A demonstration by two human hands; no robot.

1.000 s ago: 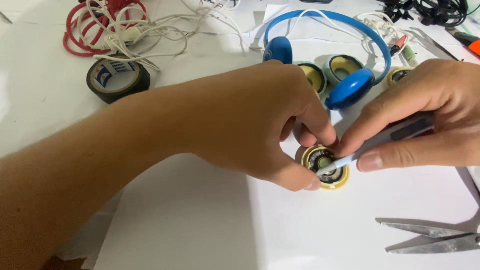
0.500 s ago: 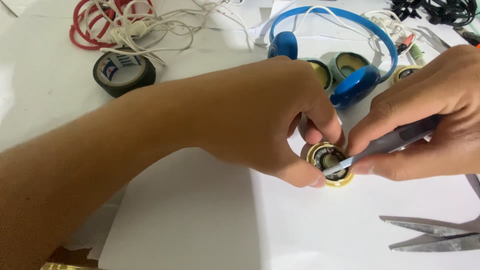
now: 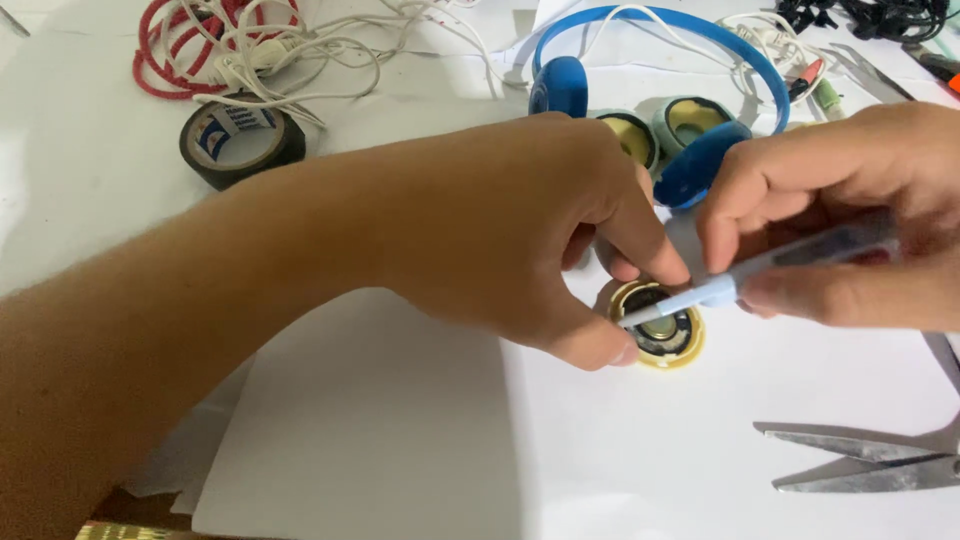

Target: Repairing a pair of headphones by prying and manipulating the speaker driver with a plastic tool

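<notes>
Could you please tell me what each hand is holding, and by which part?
Left hand pinches the round speaker part by its rim; right hand grips the pale-blue tool along its shaft.

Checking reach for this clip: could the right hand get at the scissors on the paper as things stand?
Probably yes. The scissors lie in the open on the white paper, just below the right hand, with nothing between. But that hand grips a pale blue tool, which it would likely have to put down first.

Bright, even overhead light washes the white paper-covered desk (image 3: 400, 440), nearly blowing out its far left. Soft, short shadows sit under the left hand (image 3: 520, 230). The right hand (image 3: 850, 220) and its pale blue tool (image 3: 760, 265) blur slightly.
</notes>
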